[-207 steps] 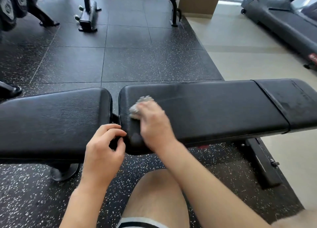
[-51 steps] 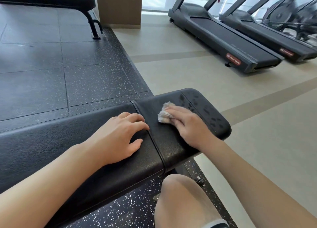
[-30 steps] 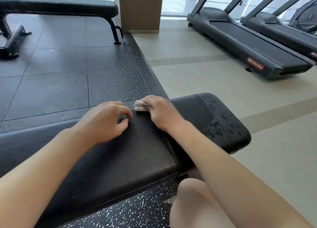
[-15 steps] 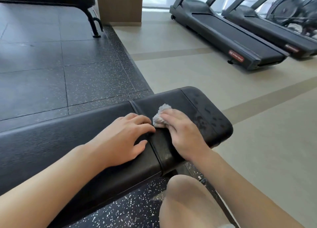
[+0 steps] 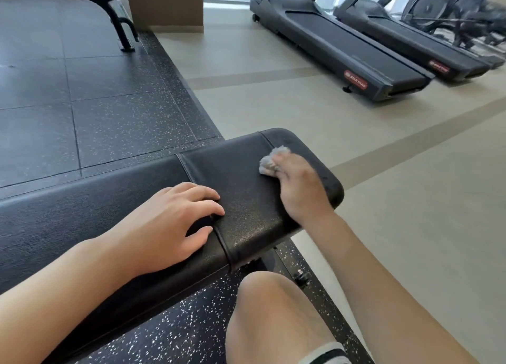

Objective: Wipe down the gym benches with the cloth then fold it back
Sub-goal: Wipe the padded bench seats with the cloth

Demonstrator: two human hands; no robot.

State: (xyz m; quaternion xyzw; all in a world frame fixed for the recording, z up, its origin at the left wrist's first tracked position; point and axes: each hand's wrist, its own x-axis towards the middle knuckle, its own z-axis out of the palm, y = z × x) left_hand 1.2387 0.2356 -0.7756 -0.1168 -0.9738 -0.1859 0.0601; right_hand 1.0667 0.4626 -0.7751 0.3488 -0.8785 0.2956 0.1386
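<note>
Grey cloth [image 5: 273, 159] bunched under right hand [image 5: 299, 188], fingers curled on it, at bench [image 5: 246, 196] end pad. Left hand [image 5: 167, 224] flat, fingers spread, bracing. Risk: wad slips off the rounded edge, corner missed.

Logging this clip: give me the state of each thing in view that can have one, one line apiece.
cloth: bunched up, not folded, pressed on the bench's end pad.
right hand: holds the cloth against the pad.
left hand: flat on the bench, fingers spread across the seam, holding nothing.
bench: flat; end pad shows a few dark spots near its far edge.
treadmills: nobody on them.
</note>
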